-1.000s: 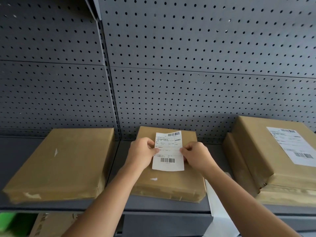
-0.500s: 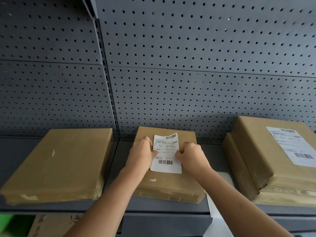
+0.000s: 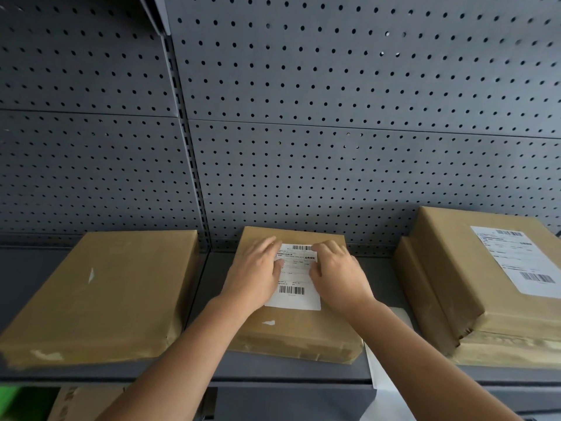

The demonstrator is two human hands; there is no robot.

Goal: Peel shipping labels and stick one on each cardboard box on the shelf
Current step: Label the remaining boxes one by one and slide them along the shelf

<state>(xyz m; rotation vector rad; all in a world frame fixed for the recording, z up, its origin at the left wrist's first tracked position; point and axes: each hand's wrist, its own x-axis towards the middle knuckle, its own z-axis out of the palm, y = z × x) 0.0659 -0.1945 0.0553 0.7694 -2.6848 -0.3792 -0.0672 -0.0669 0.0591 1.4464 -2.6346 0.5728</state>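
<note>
A white shipping label [image 3: 296,287] with barcodes lies flat on top of the middle cardboard box [image 3: 291,332] on the grey shelf [image 3: 273,372]. My left hand [image 3: 258,275] presses on the label's left side with straight fingers. My right hand [image 3: 337,271] presses on its right side, fingers flat over the top corner. The left cardboard box [image 3: 103,293] has a bare top. The right cardboard box [image 3: 473,287] carries its own white label [image 3: 519,259].
A white backing sheet [image 3: 382,372] hangs over the shelf edge between the middle and right boxes. Grey pegboard [image 3: 303,117] forms the back wall. Below the shelf at the left are another carton [image 3: 82,402] and something green [image 3: 12,399].
The label was held by its sides just above the middle box; now it lies on the box. Both hands have opened and moved up over its upper half, pressing it down.
</note>
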